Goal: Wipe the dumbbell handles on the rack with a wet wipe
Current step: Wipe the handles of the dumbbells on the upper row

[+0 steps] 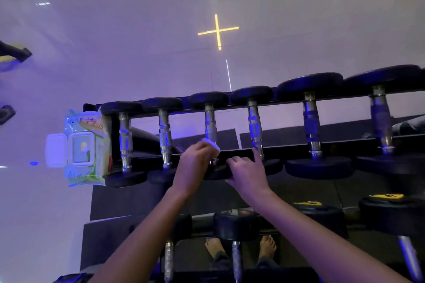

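Several black dumbbells with chrome knurled handles lie across the top tier of a black rack [230, 99]. My left hand [195, 163] is closed on a white wet wipe [212, 145] and presses it against the lower part of the third dumbbell's handle [210, 126]. My right hand [247, 170] rests on that dumbbell's near head, its forefinger stretched up to touch the fourth handle [254, 128]. A green pack of wet wipes [85, 147] with its white lid flipped open lies at the rack's left end.
A lower tier holds more dumbbells [235, 225], some with yellow labels [386, 196]. My bare feet [268, 246] show on the dark floor below. Behind the rack is a pale wall with a glowing yellow cross [218, 31]. Dark equipment juts in at far left [13, 53].
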Motion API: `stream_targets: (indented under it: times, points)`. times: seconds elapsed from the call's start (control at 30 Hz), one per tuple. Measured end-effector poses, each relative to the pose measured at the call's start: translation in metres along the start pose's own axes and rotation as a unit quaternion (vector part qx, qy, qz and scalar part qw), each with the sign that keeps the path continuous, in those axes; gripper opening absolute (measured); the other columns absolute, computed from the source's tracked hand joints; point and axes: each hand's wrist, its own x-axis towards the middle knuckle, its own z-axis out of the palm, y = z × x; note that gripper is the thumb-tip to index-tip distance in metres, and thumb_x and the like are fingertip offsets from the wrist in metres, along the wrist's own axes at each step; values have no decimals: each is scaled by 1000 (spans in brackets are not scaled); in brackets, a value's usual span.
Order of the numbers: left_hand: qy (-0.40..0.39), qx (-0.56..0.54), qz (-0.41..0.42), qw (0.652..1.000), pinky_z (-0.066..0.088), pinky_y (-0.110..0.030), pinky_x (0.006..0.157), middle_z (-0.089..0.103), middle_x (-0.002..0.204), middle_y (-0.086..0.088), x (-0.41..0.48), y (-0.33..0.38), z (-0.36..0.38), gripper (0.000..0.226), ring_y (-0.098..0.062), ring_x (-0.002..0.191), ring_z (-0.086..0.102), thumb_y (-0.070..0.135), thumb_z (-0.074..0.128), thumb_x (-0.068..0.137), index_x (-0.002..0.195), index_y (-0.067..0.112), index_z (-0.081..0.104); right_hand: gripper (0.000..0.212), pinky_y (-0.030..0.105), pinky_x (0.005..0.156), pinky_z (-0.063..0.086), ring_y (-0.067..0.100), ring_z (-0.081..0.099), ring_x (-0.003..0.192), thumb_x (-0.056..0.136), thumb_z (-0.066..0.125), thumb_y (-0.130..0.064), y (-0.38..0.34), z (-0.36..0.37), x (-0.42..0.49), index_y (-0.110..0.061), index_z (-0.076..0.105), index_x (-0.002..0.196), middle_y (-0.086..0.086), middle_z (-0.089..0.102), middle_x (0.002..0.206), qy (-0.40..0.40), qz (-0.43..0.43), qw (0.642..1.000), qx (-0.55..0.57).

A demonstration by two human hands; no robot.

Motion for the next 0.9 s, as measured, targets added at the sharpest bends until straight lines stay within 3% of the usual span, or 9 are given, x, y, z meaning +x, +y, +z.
stream_targets:
  times: [0.07, 0.13, 0.3, 0.43, 0.5, 0.6, 0.77, 0.83, 0.9]
  points:
    - [0, 10, 19, 1000, 44, -25, 72, 60, 92, 4, 12, -3, 1, 14, -17, 82, 58, 19, 57, 84, 78, 11, 68, 22, 42, 114, 12, 23, 60, 103, 87, 62, -27, 2, -4, 14, -18, 60, 107, 2, 66, 104, -84, -16, 996, -10]
    - [36, -20, -2, 999, 49, -27, 76, 59, 99, 1, 43, 0, 0, 12, -20, 87, 59, 15, 61, 82, 86, 10, 70, 16, 42, 115, 12, 23, 60, 103, 89, 58, -21, 3, -6, 20, -16, 63, 104, 3, 68, 102, -94, -34, 994, -42]
    - [101, -61, -59, 991, 37, -2, 67, 59, 92, 8, 67, 11, -12, 14, 0, 72, 55, 5, 61, 86, 93, 8, 73, 24, 45, 115, 14, 21, 60, 104, 83, 66, -32, -1, -7, -1, -15, 68, 101, -1, 70, 96, -2, -22, 998, -62]
    - [7, 13, -21, 1000, 36, -3, 71, 63, 96, 3, 1, -5, -9, 8, -8, 77, 59, 13, 67, 84, 85, 12, 75, 34, 45, 101, 41, 13, 67, 71, 51, 86, -43, -9, -3, -11, -21, 73, 74, -8, 70, 70, 70, -36, 997, -14]
    - [-19, 21, -3, 1000, 42, -10, 71, 64, 95, 2, -3, -8, -9, 10, -13, 79, 61, 17, 66, 84, 82, 13, 74, 40, 45, 109, 31, 18, 67, 82, 65, 80, -41, -10, -4, -6, -16, 68, 95, -2, 70, 84, 36, -38, 999, 15]
    - [43, 37, -8, 998, 51, -31, 71, 67, 98, -1, 35, -1, -12, 15, -21, 85, 64, 22, 63, 84, 86, 14, 75, 38, 43, 114, 15, 25, 60, 106, 87, 62, -32, -11, -8, 13, -13, 53, 119, 5, 66, 108, -66, -46, 997, 1]
    - [120, -54, -66, 989, 48, -24, 72, 64, 97, 0, 67, 7, -13, 13, -11, 82, 61, 4, 63, 84, 90, 9, 74, 20, 42, 116, 12, 24, 62, 98, 91, 56, -23, -11, -12, 17, -13, 62, 107, 5, 68, 100, -83, -42, 994, -54]
    - [110, -88, -102, 985, 47, -14, 69, 63, 95, 3, 45, 4, -11, 10, 1, 75, 60, 5, 64, 85, 89, 10, 73, 17, 44, 117, 6, 24, 61, 99, 90, 56, -19, -16, -13, 10, -12, 63, 104, 6, 69, 96, -43, -29, 996, -78]
    - [72, -101, -119, 985, 44, -7, 65, 62, 88, 6, 17, 0, -7, 12, 7, 69, 59, 2, 67, 82, 83, 13, 71, 19, 47, 115, 17, 25, 63, 89, 75, 73, -26, -25, -16, -2, -13, 69, 88, 6, 70, 79, -10, -19, 995, -100]
